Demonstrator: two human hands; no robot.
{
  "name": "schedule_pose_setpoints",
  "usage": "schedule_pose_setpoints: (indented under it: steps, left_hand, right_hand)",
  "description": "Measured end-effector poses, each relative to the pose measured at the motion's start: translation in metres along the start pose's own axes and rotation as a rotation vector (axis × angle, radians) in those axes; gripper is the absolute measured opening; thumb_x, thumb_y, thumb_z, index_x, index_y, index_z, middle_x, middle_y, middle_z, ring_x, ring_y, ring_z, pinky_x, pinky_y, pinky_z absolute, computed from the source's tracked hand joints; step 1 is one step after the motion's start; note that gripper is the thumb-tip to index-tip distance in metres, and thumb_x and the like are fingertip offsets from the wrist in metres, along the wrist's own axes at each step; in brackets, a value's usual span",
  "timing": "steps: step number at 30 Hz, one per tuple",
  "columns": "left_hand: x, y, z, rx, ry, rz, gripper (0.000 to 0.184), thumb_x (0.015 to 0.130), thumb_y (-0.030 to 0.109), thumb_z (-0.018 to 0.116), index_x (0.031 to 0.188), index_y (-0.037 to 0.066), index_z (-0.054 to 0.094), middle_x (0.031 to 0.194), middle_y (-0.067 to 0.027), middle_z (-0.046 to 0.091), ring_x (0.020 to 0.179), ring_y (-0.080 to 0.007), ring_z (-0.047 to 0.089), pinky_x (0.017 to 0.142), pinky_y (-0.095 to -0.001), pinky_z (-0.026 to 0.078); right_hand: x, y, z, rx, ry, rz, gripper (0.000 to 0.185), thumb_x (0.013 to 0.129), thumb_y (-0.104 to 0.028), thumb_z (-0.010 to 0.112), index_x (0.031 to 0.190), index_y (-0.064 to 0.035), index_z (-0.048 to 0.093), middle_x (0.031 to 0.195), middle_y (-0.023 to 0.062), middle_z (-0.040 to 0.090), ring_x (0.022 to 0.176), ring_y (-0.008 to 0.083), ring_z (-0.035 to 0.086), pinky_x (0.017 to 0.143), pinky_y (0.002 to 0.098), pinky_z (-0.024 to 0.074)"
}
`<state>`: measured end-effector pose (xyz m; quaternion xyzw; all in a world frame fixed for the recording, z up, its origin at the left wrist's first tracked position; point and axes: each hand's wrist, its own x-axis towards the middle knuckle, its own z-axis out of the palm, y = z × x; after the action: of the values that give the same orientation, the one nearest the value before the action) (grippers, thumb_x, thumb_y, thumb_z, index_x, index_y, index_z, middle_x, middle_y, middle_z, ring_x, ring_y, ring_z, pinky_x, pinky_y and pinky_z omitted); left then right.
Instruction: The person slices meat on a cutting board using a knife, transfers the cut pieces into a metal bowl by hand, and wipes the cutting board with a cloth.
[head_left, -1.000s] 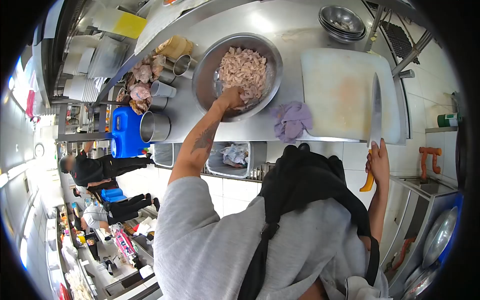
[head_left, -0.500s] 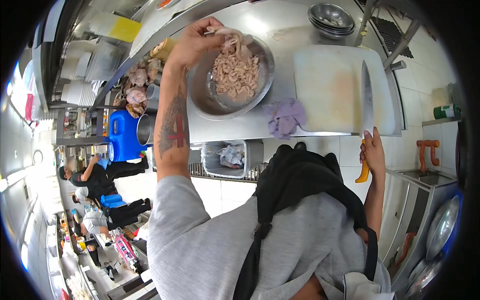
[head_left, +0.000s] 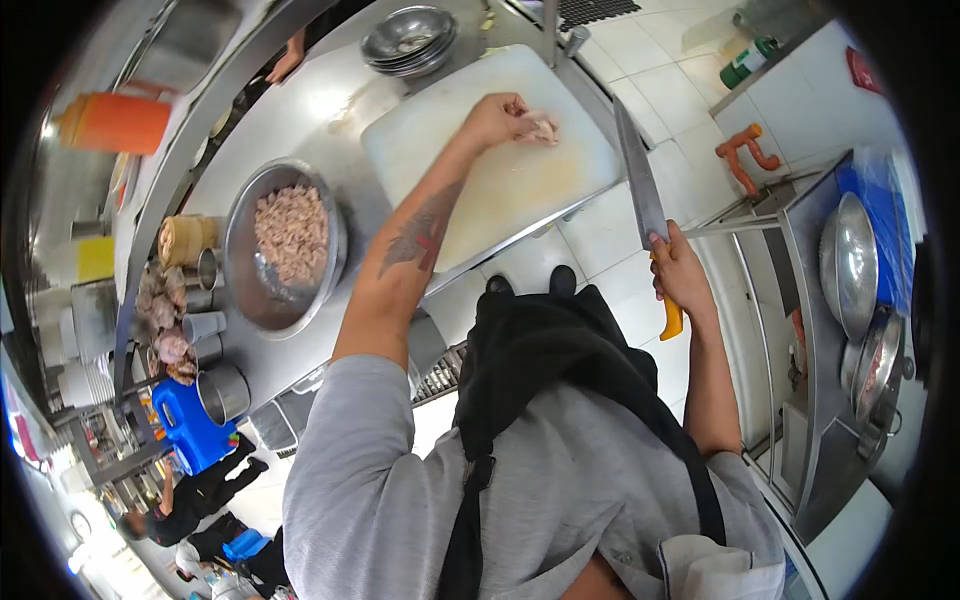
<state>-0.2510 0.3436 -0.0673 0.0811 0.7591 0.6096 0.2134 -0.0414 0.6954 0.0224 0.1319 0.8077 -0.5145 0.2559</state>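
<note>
My left hand (head_left: 497, 122) is closed on a pale piece of meat (head_left: 543, 128) at the white cutting board (head_left: 575, 95); whether the meat rests on the board I cannot tell. In my right hand (head_left: 678, 268) is a large knife (head_left: 640, 175) with a yellow handle, its blade pointing away from me, off the board's right edge. Left of the board stands a steel bowl (head_left: 238, 240) with chopped pale meat (head_left: 292, 235) in it.
Stacked metal bowls (head_left: 410, 40) stand behind the board. Another person's hand (head_left: 288, 62) shows at the counter's far side. Metal containers (head_left: 222, 393) and a blue jug (head_left: 190, 425) are at left, with co-workers (head_left: 195, 500) beyond. Metal pans (head_left: 855, 265) sit at right.
My left hand has moved from above the bowl to the cutting board with the piece of meat. The view has turned right. My right hand still holds the knife.
</note>
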Motion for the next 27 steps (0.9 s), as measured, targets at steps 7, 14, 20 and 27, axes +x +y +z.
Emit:
schedule_pose_setpoints:
  steps: [7,14,20,27]
  left_hand:
    - [-0.035,0.031,0.078,1.026,0.692,0.364,0.074,0.068,0.047,0.093,0.128,0.010,0.069,0.121,-0.0224,0.070,0.120,-0.0350,0.063,0.101,-0.0461,0.051]
    - [0.019,-0.026,0.095,0.715,0.525,0.573,0.071,0.074,0.036,0.090,0.136,0.013,0.065,0.125,-0.0163,0.068,0.117,-0.0332,0.062,0.103,-0.0412,0.049]
    - [0.007,-0.005,0.101,0.596,0.549,0.615,0.015,0.079,0.013,0.077,0.093,0.007,0.075,0.102,-0.0095,0.068,0.101,-0.0311,0.062,0.090,-0.0417,0.053]
    - [0.015,-0.010,0.102,0.519,0.613,0.609,0.011,0.076,0.005,0.073,0.085,0.005,0.068,0.092,-0.0093,0.067,0.091,-0.0308,0.063,0.080,-0.0412,0.055]
  right_hand:
    - [0.007,-0.001,-0.024,-0.179,0.032,-0.001,0.032,0.108,-0.028,0.049,0.122,0.0017,0.047,0.070,0.0129,0.061,0.048,0.0212,0.060,0.045,0.0373,0.0512]
    - [0.061,-0.029,-0.014,-0.586,0.135,-0.279,0.027,0.107,-0.026,0.047,0.116,-0.0014,0.050,0.083,0.0305,0.069,0.066,0.0464,0.068,0.063,0.0564,0.0543]
    - [0.075,-0.079,0.000,-0.858,0.050,-0.408,0.021,0.100,-0.013,0.049,0.113,0.0035,0.051,0.069,0.0316,0.064,0.069,0.0532,0.065,0.067,0.0627,0.0512]
    - [0.036,-0.098,-0.018,-1.016,-0.044,-0.235,0.021,0.102,-0.014,0.050,0.116,0.0016,0.049,0.070,0.0332,0.063,0.068,0.0538,0.063,0.066,0.0657,0.0468]
